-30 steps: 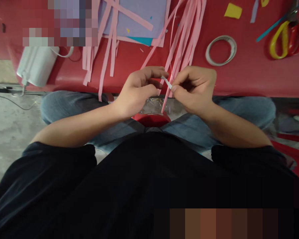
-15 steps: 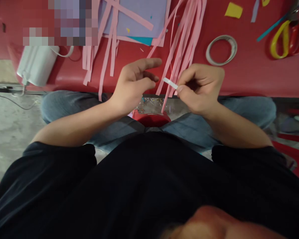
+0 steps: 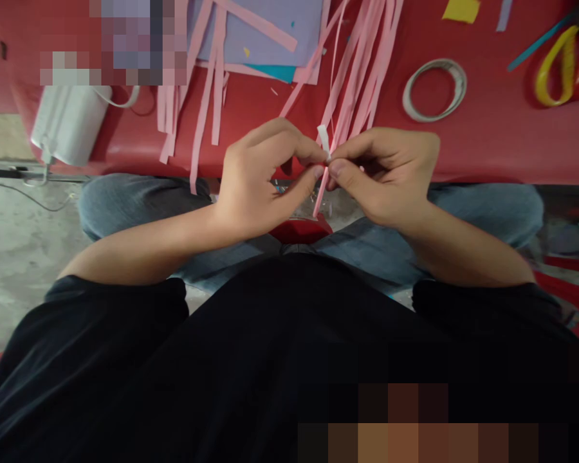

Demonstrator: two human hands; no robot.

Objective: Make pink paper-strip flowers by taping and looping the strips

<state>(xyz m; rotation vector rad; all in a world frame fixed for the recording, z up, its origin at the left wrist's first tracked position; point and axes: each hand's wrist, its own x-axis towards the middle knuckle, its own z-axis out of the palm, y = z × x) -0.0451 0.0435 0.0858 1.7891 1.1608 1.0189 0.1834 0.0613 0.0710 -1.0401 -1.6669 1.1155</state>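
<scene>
My left hand (image 3: pixel 260 177) and my right hand (image 3: pixel 383 170) meet fingertip to fingertip over the near edge of a red table (image 3: pixel 487 141). Between their pinched fingers stands a small white strip (image 3: pixel 323 139), its free end pointing up. A pink paper strip (image 3: pixel 320 193) hangs down just below the pinch; I cannot tell whether either hand grips it. Behind the hands a bundle of long pink strips (image 3: pixel 357 71) lies on the table.
A roll of white tape (image 3: pixel 434 90) lies right of the pink bundle, yellow-and-red scissors (image 3: pixel 562 64) at the far right. Lilac paper sheets (image 3: pixel 265 32) with more pink strips lie at the back. A white device (image 3: pixel 67 122) with a cable sits left. My jeans-clad knees are below.
My left hand had opened and drawn away from the white strip; now it has closed back on it. The strip has turned from slanting sideways to standing upright.
</scene>
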